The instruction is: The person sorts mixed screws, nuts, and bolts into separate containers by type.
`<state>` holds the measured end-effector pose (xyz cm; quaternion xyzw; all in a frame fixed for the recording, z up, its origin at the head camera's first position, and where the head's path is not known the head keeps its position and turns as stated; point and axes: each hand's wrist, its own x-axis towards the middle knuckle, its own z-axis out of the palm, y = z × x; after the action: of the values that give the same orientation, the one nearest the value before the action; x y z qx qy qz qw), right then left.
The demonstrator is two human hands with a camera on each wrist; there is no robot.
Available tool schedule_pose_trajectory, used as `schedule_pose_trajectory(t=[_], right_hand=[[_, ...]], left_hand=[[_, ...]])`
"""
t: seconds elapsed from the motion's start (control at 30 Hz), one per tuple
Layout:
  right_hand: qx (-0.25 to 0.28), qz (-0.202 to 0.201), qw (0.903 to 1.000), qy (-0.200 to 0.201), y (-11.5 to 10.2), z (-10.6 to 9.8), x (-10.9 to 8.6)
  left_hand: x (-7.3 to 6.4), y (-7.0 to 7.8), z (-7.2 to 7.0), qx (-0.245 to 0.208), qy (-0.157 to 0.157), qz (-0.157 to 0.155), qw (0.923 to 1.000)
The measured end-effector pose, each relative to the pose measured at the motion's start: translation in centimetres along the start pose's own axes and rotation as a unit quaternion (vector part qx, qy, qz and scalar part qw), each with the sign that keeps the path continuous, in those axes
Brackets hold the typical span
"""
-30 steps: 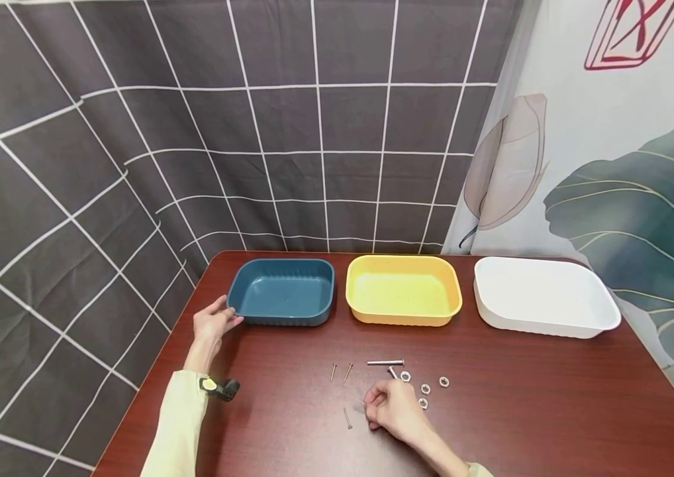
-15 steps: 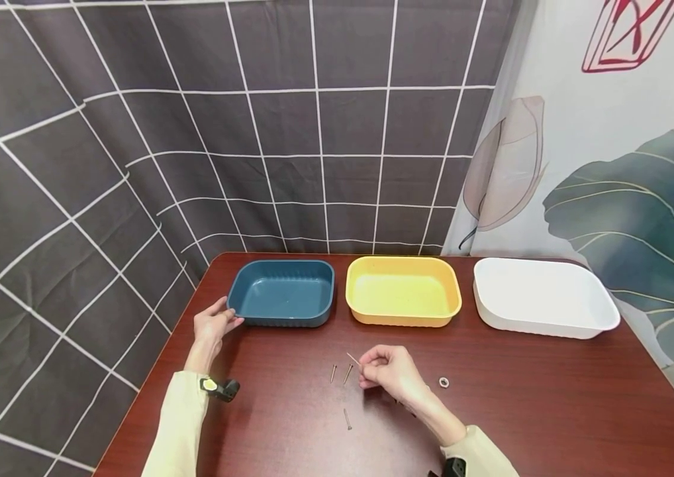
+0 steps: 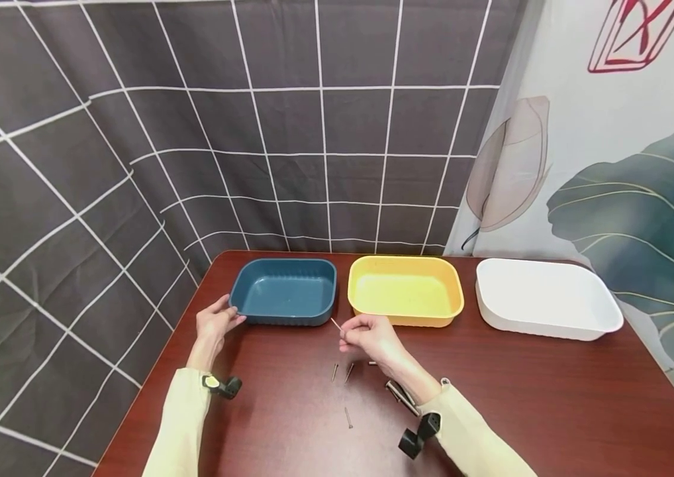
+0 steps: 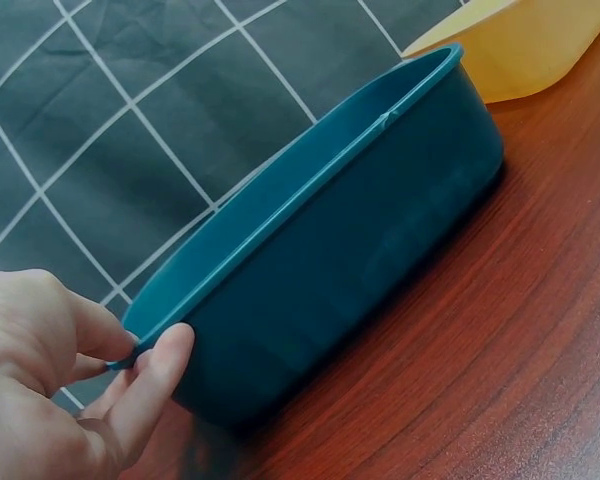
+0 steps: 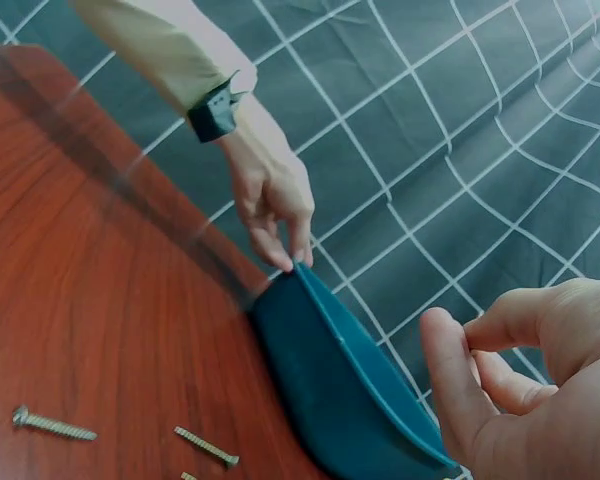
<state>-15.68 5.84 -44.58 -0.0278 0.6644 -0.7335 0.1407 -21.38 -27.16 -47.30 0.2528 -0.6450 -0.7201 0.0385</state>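
My left hand (image 3: 213,328) pinches the rim of a blue plastic bin (image 3: 283,321) at its near left corner; the left wrist view shows thumb and fingers on either side of that rim. My right hand (image 3: 373,339) holds a thin screw (image 3: 336,323) between thumb and fingertips, just above the table by the gap between the blue and yellow bins. Its fingers hide most of that screw. In the right wrist view the pinching fingers (image 5: 445,360) hang beside the blue bin. On the table lie loose screws (image 3: 348,417), two of them (image 3: 335,372) close together.
A yellow bin (image 3: 414,320) stands right of the blue one, with a white bin (image 3: 539,326) farther right. Metal bolts (image 3: 399,396) lie partly under my right forearm. A nut (image 3: 445,381) peeks out at the sleeve. A gridded curtain (image 3: 289,119) hangs behind the table.
My right hand has lifted the thin screw from among the loose hardware and moved away from me and left, towards the bins. The left hand stays on the blue bin's rim.
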Motion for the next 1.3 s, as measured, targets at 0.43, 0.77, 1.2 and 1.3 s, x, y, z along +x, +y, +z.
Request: schedule_pose_trajectory(t=[0.43,0.77,1.2,1.3], right_hand=[[0.064,0.015,0.9977,0.014,-1.3,2.1,4.6],[0.076,0.024,0.996,0.04,-1.9,4.4,6.9],[0.058,0.029,0.9962,0.058,-1.4,4.5,7.3],[0.058,0.021,0.9967,0.054,-1.7,4.3,6.9]], left_hand=[[0.0,-0.2,0.1,0.004,0.002,0.0,1.0],[-0.4,-0.3,0.0,0.004,-0.007,-0.005,1.0],[0.0,-0.2,0.1,-0.004,-0.002,-0.002,1.0],[0.0,0.0,-0.1,0.0,0.001,0.0,1.0]])
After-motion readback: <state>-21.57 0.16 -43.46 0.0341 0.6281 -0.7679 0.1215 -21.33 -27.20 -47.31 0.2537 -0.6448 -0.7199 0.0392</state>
